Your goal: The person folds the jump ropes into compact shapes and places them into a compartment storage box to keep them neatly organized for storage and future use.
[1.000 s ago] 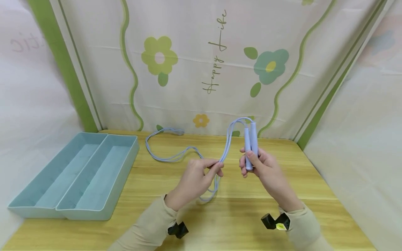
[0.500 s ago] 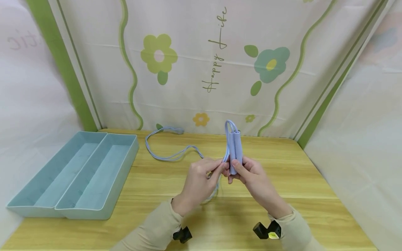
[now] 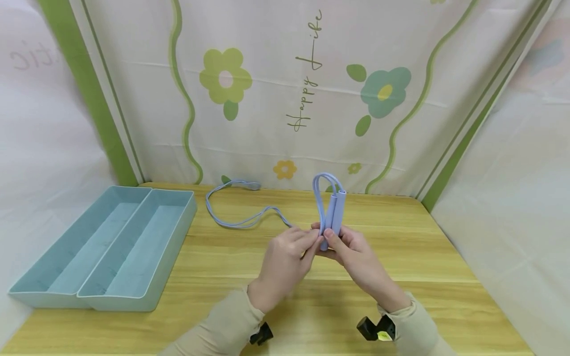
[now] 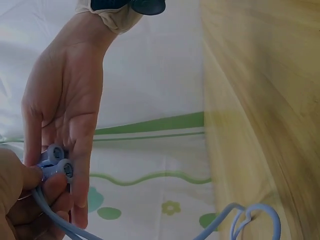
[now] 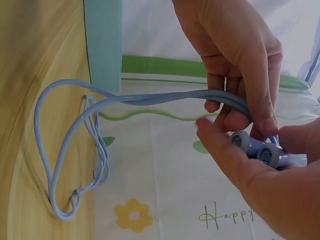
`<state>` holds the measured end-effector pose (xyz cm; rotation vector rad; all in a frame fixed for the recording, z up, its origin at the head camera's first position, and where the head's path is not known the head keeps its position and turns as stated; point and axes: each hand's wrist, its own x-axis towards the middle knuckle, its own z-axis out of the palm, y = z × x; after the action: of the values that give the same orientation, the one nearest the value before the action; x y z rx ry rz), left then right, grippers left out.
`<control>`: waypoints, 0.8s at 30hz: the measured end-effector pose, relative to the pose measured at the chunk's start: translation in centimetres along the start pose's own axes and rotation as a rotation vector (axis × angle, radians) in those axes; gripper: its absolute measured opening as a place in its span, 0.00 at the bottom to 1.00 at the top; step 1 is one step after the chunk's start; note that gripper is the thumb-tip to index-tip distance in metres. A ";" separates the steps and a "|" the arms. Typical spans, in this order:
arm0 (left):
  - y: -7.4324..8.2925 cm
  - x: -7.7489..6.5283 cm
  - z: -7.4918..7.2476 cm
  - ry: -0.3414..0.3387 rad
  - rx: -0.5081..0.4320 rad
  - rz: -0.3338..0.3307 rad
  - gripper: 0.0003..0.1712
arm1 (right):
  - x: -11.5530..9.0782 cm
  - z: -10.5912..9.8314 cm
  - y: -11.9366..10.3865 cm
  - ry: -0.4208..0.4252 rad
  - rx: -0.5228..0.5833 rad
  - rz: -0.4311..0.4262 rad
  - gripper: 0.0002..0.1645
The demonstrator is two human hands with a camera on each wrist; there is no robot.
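Observation:
A light blue jump rope has two handles [image 3: 335, 212] side by side, tilted upright above the table. My right hand [image 3: 362, 262] holds both handles between thumb and fingers, and their round ends [image 5: 270, 156] show in the right wrist view. Against the handles' left side, my left hand [image 3: 285, 259] pinches the doubled cord [image 5: 165, 98]. Above the hands the cord arches from the handle tops down to the left fingers. More cord [image 3: 240, 226] trails across the table behind the left hand, ending in a small loop at the back.
Two joined teal trays [image 3: 138, 247] stand on the left of the wooden table [image 3: 401, 306]. White patterned fabric [image 3: 267, 123] closes off the back and both sides.
My right hand has brought the handles leftward to meet the left hand. The doubled cord is now pressed beside the handles, and the cord hanging below the left hand no longer shows.

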<state>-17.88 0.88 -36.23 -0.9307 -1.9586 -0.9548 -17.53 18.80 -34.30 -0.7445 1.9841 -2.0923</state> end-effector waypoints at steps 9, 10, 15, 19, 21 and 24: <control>0.2 -0.4 0.5 -0.025 0.115 0.037 0.08 | 0.1 0.2 0.1 0.001 -0.011 0.033 0.26; 0.2 -0.4 0.5 -0.028 0.130 0.048 0.08 | 0.0 0.2 0.1 -0.005 -0.031 0.028 0.26; 0.2 -0.2 0.5 -0.046 0.187 0.106 0.10 | -0.1 0.0 0.2 -0.019 -0.100 0.013 0.22; 0.2 -0.2 0.7 -0.053 0.214 0.130 0.10 | -0.1 0.0 0.2 -0.001 -0.108 0.006 0.19; 0.2 -0.3 0.8 -0.061 0.216 0.124 0.10 | -0.1 0.0 0.2 0.005 -0.116 0.007 0.20; 0.3 -0.6 1.1 -0.090 0.222 0.106 0.12 | 0.0 -0.1 0.2 0.038 -0.164 0.020 0.21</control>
<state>-17.72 1.79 -37.11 -0.9525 -2.0204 -0.6310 -17.63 18.87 -34.51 -0.7142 2.1944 -1.9647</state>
